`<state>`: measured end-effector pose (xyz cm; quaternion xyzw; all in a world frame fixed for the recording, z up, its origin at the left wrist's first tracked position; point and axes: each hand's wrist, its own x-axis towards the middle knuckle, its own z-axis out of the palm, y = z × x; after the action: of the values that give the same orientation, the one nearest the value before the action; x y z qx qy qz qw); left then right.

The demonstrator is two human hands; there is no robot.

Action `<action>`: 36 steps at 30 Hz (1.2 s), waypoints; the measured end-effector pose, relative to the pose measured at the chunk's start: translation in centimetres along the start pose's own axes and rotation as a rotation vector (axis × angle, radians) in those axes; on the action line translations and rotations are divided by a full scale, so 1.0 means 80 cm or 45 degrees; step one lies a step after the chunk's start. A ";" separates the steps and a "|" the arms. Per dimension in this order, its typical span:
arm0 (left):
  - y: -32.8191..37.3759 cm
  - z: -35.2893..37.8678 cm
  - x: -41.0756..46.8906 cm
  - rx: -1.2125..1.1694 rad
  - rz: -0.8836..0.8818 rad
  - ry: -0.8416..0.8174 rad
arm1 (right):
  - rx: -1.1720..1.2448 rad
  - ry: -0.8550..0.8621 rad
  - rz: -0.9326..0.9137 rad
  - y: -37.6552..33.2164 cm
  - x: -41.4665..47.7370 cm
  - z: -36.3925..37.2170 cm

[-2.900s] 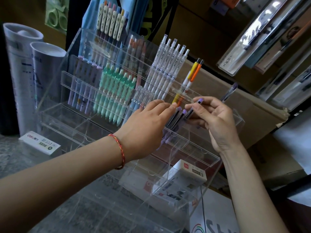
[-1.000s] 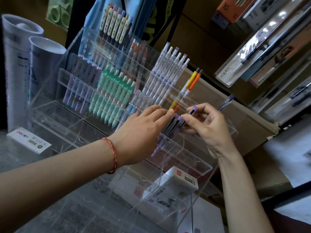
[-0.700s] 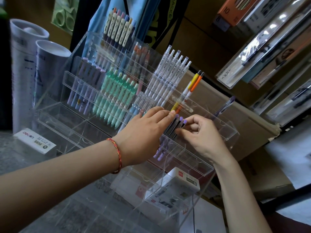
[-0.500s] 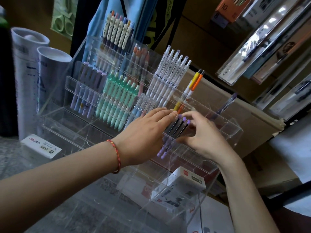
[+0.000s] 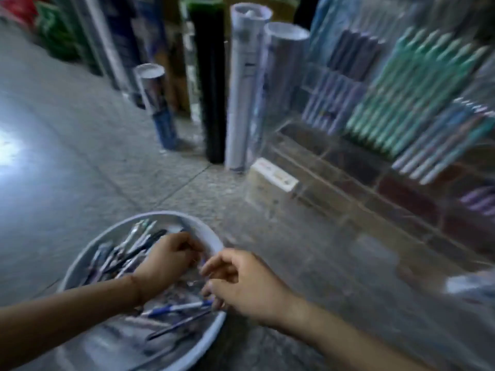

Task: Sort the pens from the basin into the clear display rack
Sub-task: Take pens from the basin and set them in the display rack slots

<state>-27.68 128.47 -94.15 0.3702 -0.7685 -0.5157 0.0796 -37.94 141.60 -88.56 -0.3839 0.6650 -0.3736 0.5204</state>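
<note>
And there went the swing away from the rack! Half a second before, both hands had been up at a compartment of the clear acrylic display rack (image 5: 334,167). Now the view had dropped to the round white plastic basin (image 5: 166,214) on the grey speckled floor (image 5: 80,129), with the rack off to the right and its mint-green pens (image 5: 401,103) standing in rows. The left hand (image 5: 171,259) was down in the heap of loose mixed pens (image 5: 128,250), fingers curled into it. The right hand (image 5: 241,285) hung over the near rim, fingers bent, tips close by a blue-and-white ballpoint pen (image 5: 174,307). Motion blur hid whether either hand had actually closed on a pen. My read: the last batch was placed, a fresh pick was under way, and with the basin well stocked, plenty of sorting remained.
</note>
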 end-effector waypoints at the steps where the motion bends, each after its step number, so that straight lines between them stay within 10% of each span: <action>1: -0.036 -0.021 -0.008 -0.006 -0.142 0.076 | -0.009 -0.007 0.077 0.017 0.020 0.020; 7: -0.159 -0.083 -0.084 0.247 -0.422 0.236 | -0.364 0.260 0.196 0.115 0.090 0.079; 13: -0.181 -0.051 -0.099 0.537 -0.167 0.013 | -1.349 -0.183 -0.129 0.133 0.093 0.091; 19: -0.194 -0.040 -0.101 0.646 -0.001 -0.101 | -1.481 -0.226 -0.164 0.129 0.113 0.093; 28: -0.155 -0.018 -0.075 0.982 0.380 -0.182 | -0.617 -0.317 0.060 0.107 0.119 0.082; 36: -0.099 -0.003 -0.072 -0.241 -0.353 -0.463 | 0.374 -0.193 0.240 0.072 0.103 0.033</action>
<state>-19.56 130.49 -99.31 0.3641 -0.6605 -0.6494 -0.0971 -37.44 136.39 -97.53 -0.2669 0.5953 -0.3863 0.6520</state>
